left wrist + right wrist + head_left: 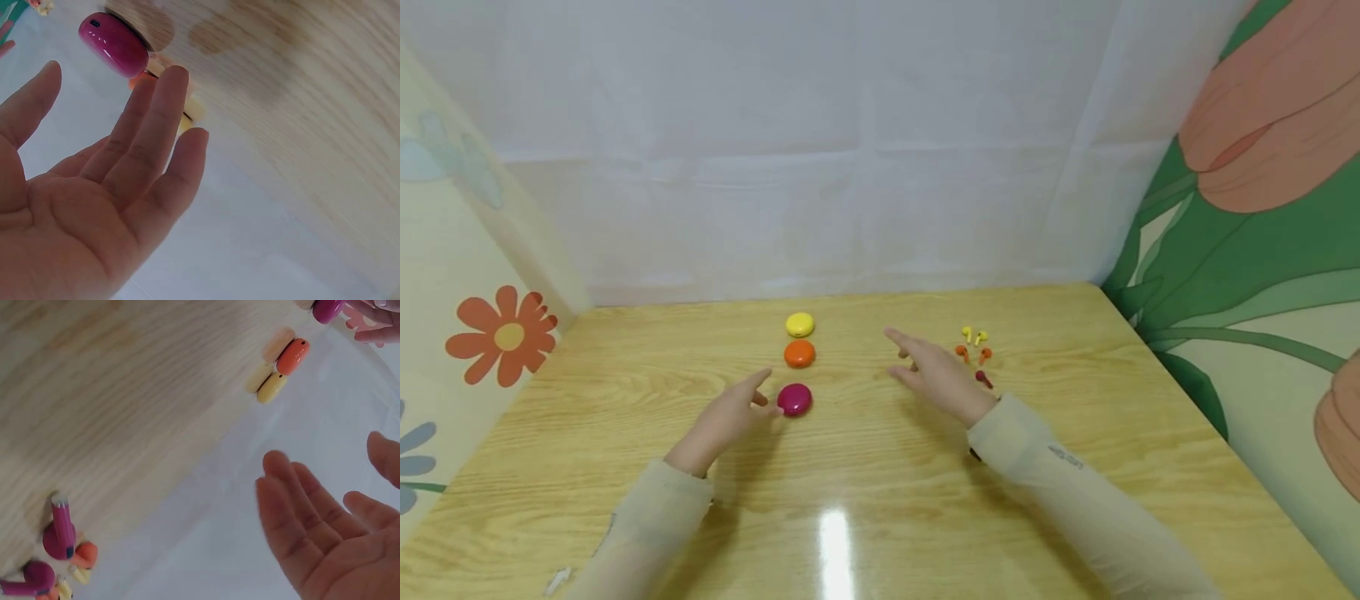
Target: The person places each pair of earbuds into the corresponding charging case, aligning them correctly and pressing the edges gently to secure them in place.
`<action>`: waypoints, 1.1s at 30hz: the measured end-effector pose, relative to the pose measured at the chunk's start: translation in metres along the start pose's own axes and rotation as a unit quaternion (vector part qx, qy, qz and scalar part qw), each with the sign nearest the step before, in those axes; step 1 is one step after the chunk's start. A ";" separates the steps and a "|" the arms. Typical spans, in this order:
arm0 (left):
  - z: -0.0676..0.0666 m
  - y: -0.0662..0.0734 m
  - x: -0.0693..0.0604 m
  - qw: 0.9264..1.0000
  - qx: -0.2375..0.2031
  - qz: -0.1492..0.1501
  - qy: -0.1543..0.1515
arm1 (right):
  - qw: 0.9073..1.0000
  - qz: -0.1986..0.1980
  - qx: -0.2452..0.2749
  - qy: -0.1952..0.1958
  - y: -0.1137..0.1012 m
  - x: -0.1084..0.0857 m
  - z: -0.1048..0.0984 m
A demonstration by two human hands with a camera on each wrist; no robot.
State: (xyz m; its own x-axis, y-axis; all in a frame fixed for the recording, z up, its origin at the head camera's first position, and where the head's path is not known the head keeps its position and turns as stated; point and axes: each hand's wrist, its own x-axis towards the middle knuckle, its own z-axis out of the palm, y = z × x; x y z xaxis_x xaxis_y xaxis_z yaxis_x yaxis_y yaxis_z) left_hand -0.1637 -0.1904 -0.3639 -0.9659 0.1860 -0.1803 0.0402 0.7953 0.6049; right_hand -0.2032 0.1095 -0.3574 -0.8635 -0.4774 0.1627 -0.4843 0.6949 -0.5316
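Observation:
My left hand point(730, 417) hovers beside a glossy magenta earbud case point(795, 400), fingers extended and holding nothing. In the head view its thumb tip appears close to that case; contact cannot be told. An orange earbud case point(800, 353) and a yellow earbud case point(800, 325) lie farther back in the same row. My right hand point(942, 379) is raised over the table, fingers loosely straight and nothing in them. Right of it lie yellow earbuds point(981, 337), orange earbuds point(986, 356) and a magenta earbud point(983, 379). A second magenta earbud point(39, 578) shows in the right wrist view.
The wood-grain table point(865, 467) meets a white cloth backdrop point(850, 208) at its back edge. Floral-printed panels point(1247, 250) stand at both sides. A small white scrap point(557, 581) lies at the front left.

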 end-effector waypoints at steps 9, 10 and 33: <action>0.001 -0.007 0.000 0.997 -0.071 -0.013 -0.012 | 0.996 0.015 0.080 0.024 -0.001 0.005 0.008; 0.001 -0.007 0.000 0.996 -0.083 -0.020 -0.013 | 0.996 0.016 0.088 0.023 -0.002 0.005 0.009; 0.003 -0.018 -0.002 0.949 -0.292 -0.090 -0.074 | 0.923 0.163 0.331 -0.105 -0.009 0.014 0.016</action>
State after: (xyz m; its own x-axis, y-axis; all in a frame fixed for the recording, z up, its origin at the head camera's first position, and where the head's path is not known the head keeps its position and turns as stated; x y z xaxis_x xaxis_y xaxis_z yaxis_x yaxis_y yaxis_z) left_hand -0.1615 -0.2037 -0.3766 -0.8950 0.1909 -0.4031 -0.3132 0.3744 0.8727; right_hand -0.2091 0.0878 -0.3642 -0.8684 -0.4425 -0.2236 0.0493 0.3717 -0.9270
